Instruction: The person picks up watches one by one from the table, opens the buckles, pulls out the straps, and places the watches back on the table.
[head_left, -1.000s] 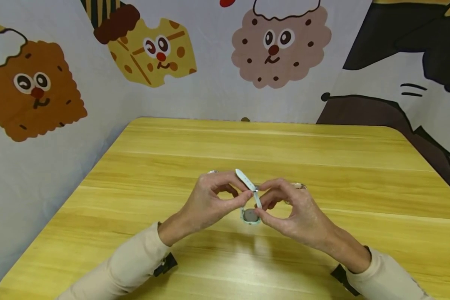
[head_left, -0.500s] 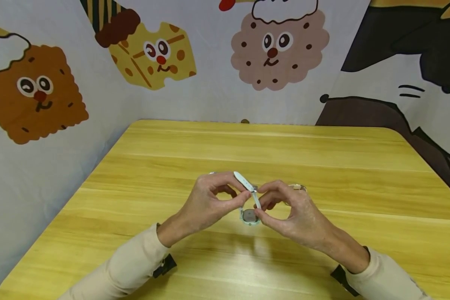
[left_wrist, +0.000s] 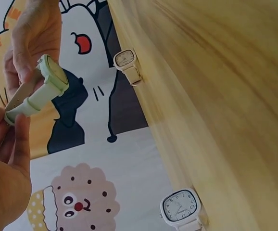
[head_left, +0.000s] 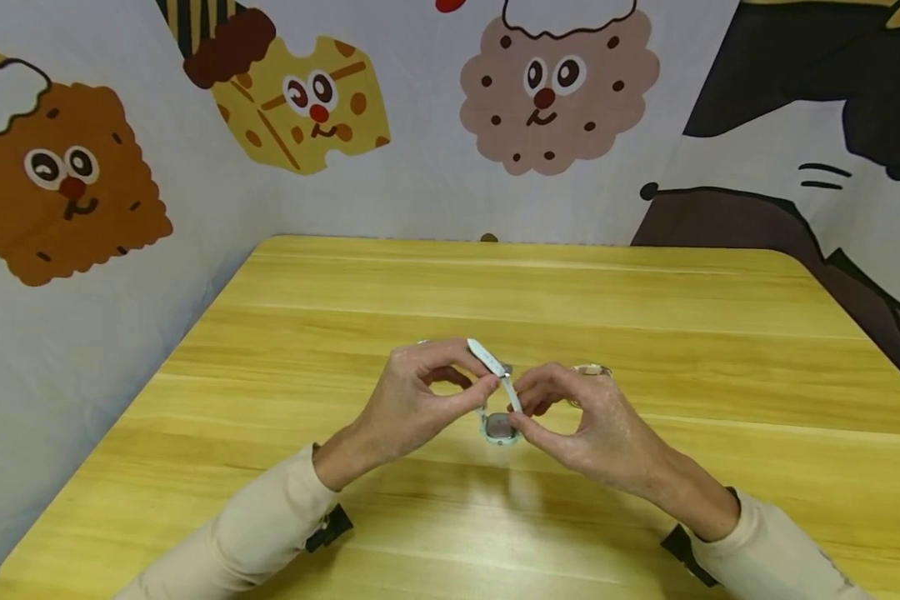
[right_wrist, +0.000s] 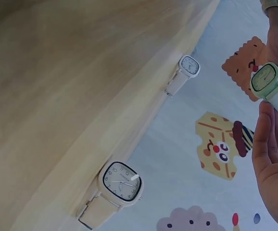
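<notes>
A pale green wristwatch is held above the table between both hands, its grey case back turned toward the head camera. My left hand pinches the strap near the buckle, thumb against fingers, and the strap's free end sticks up past the index finger. With thumb and fingertips, my right hand grips the strap close to the case. The green-rimmed dial faces away, seen in the right wrist view. How the strap passes through the buckle is partly hidden by fingers.
On the wooden table behind the hands lie two other watches, a white one and a beige one. In the head view the hands mostly cover them. Cartoon-printed cloth hangs behind and left of the table.
Both hands keep their hold on the watch strap. The watch case has tilted slightly and sits a little higher. My left thumb has shifted slightly up and left.
</notes>
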The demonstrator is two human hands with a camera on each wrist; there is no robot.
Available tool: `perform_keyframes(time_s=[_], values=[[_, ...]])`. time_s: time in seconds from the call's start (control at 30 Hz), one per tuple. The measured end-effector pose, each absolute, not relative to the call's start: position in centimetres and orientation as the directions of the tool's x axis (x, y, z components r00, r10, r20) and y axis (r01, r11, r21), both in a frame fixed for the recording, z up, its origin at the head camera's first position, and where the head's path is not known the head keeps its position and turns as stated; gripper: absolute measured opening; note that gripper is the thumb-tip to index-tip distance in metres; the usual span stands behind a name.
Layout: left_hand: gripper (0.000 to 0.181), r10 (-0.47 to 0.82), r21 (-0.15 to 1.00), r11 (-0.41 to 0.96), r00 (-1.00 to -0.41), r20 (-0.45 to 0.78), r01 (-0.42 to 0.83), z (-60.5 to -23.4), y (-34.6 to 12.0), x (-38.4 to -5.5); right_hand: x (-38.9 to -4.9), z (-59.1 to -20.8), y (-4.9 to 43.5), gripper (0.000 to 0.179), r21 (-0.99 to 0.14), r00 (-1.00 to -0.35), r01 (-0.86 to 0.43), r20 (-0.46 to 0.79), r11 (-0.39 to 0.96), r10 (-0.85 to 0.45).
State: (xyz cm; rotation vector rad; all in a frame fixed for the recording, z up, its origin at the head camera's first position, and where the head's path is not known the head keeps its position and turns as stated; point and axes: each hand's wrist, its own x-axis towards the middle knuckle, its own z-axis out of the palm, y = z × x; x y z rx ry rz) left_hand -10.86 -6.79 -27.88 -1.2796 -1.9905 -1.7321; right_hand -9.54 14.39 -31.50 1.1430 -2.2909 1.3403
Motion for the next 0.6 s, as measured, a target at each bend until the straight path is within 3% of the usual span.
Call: perform_keyframes(time_s=[0.33, 0.6], values=[[0.008, 0.405, 0.733, -0.033, -0.662, 0.631, 0.679, -27.91, -7.34, -11.18, -9.63, -31.75, 14.26, 0.029, -0.629, -0.648, -0.737, 0.553, 0.247, -0.524], [0.006, 0.389, 0.755, 0.01, -0.698, 0.601, 0.656, -28.01, -7.38, -11.2, -9.45, -31.73, 14.46, 0.029, -0.678, -0.72, -0.666, 0.473, 0.312, -0.508]])
